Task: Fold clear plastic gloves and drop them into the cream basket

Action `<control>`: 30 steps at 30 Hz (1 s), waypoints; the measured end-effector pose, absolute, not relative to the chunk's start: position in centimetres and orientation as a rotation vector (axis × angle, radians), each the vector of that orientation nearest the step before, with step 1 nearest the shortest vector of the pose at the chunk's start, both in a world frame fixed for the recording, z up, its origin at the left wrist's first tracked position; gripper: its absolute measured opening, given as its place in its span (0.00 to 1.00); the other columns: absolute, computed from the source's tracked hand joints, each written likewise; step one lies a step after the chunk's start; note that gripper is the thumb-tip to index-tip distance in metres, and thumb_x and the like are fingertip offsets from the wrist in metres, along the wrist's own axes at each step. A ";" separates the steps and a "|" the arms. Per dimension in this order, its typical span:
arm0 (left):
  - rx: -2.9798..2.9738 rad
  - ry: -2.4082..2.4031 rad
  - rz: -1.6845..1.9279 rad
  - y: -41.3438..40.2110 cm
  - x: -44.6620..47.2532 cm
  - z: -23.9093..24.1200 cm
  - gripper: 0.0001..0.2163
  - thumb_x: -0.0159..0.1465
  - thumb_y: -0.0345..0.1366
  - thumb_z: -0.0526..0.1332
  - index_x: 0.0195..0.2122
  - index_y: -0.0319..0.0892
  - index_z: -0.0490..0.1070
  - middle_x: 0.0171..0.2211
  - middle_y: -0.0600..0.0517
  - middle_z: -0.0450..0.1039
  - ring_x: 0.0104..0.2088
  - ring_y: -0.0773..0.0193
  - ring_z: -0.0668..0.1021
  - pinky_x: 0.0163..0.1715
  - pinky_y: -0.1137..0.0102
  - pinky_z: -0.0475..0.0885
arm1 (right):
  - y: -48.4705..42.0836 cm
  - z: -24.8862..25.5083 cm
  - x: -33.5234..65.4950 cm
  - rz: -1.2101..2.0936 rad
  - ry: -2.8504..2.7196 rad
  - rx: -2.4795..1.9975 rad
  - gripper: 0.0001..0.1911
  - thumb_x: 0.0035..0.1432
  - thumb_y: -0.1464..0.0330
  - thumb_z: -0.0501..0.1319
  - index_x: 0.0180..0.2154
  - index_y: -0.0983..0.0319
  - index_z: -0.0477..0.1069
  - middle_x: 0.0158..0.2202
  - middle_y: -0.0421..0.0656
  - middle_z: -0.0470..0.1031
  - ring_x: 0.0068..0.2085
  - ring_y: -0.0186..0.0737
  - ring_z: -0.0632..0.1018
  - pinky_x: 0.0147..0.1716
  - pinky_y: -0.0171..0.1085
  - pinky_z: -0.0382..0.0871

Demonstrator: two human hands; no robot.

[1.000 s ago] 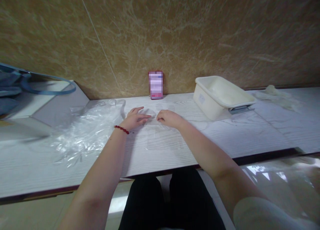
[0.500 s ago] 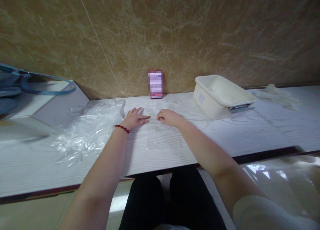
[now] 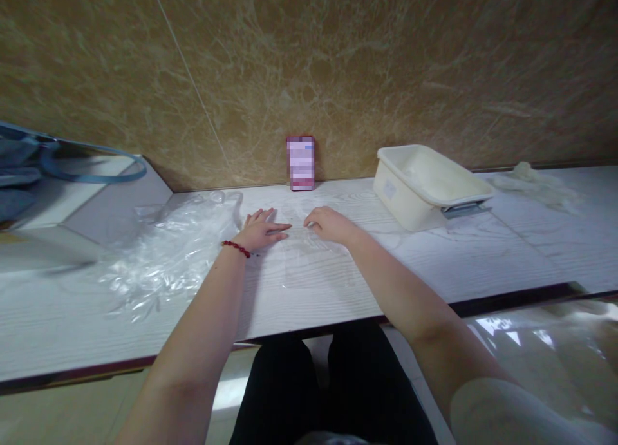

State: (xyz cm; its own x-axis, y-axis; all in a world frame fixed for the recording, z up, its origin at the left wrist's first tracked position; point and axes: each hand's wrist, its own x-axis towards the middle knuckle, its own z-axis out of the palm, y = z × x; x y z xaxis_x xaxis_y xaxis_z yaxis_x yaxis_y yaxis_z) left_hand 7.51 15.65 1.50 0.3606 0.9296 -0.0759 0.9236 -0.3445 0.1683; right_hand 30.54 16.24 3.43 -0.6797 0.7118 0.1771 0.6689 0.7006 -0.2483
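Note:
A thin clear plastic bag [image 3: 309, 265] lies flat on the white table [image 3: 483, 252] in front of me. My left hand [image 3: 261, 231], with a red bead bracelet at the wrist, rests flat on the bag's far left edge, fingers stretched out. My right hand [image 3: 328, 225] is curled, its fingertips pinching the bag's far edge.
A crumpled heap of clear plastic bags [image 3: 168, 252] lies to the left. A small pink box [image 3: 300, 163] stands against the marble wall. A white plastic tub [image 3: 425, 184] sits to the right, more crumpled plastic [image 3: 535, 184] beyond it. A blue bag [image 3: 29, 168] is at far left.
My left hand has flattened and drawn back slightly to the left. My right hand has shifted a little farther along the bag's far edge.

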 end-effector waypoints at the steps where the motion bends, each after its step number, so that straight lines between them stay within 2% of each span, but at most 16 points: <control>1: 2.437 1.677 0.048 15.6 7.5 1.5 0.23 0.55 0.58 0.47 0.51 0.62 0.61 0.62 0.54 0.43 0.59 0.43 0.47 0.52 0.47 0.43 | 16.1 3.5 30.5 0.243 -2.684 -1.070 0.16 0.50 0.80 0.53 0.37 0.62 0.74 0.39 0.45 0.72 0.43 0.36 0.69 0.47 0.35 0.57; 9: 2.427 1.673 0.071 15.7 7.4 1.3 0.23 0.55 0.57 0.48 0.50 0.61 0.63 0.61 0.52 0.46 0.59 0.42 0.48 0.52 0.45 0.43 | 16.6 3.7 31.3 0.236 -2.718 -1.289 0.14 0.48 0.79 0.55 0.30 0.58 0.76 0.38 0.41 0.73 0.42 0.37 0.69 0.45 0.33 0.57; 15: 2.480 1.619 0.236 16.1 7.0 0.7 0.22 0.54 0.56 0.51 0.49 0.58 0.65 0.58 0.51 0.54 0.58 0.44 0.54 0.51 0.45 0.48 | 16.7 4.0 31.8 0.225 -2.656 -1.360 0.12 0.47 0.78 0.55 0.27 0.60 0.75 0.37 0.42 0.73 0.43 0.37 0.69 0.44 0.33 0.58; 19: 2.545 1.481 0.592 16.3 6.6 0.9 0.21 0.59 0.50 0.49 0.50 0.50 0.65 0.53 0.47 0.63 0.54 0.55 0.63 0.52 0.57 0.57 | 16.4 4.7 32.5 0.182 -2.474 -1.405 0.17 0.48 0.80 0.51 0.33 0.59 0.74 0.40 0.41 0.72 0.43 0.35 0.69 0.45 0.32 0.58; 22: 2.522 1.531 0.764 16.4 6.4 1.0 0.20 0.60 0.46 0.49 0.47 0.41 0.69 0.45 0.45 0.69 0.47 0.60 0.70 0.50 0.65 0.62 | 16.7 5.0 33.7 0.151 -2.219 -1.622 0.16 0.51 0.77 0.49 0.37 0.61 0.72 0.40 0.44 0.72 0.43 0.35 0.70 0.44 0.32 0.60; 26: 2.353 1.799 0.698 15.9 6.8 1.4 0.18 0.58 0.43 0.50 0.41 0.39 0.72 0.38 0.46 0.72 0.36 0.63 0.74 0.41 0.69 0.67 | 17.4 4.6 35.1 0.213 -2.025 -1.996 0.13 0.53 0.72 0.51 0.36 0.65 0.72 0.37 0.48 0.74 0.41 0.39 0.73 0.40 0.33 0.62; 30: 2.353 1.694 0.467 13.4 7.6 3.5 0.16 0.56 0.42 0.52 0.38 0.39 0.72 0.36 0.47 0.73 0.35 0.62 0.74 0.38 0.69 0.68 | 16.1 5.0 35.8 0.352 -2.085 -1.943 0.13 0.53 0.71 0.52 0.40 0.64 0.70 0.39 0.48 0.73 0.41 0.38 0.73 0.39 0.32 0.63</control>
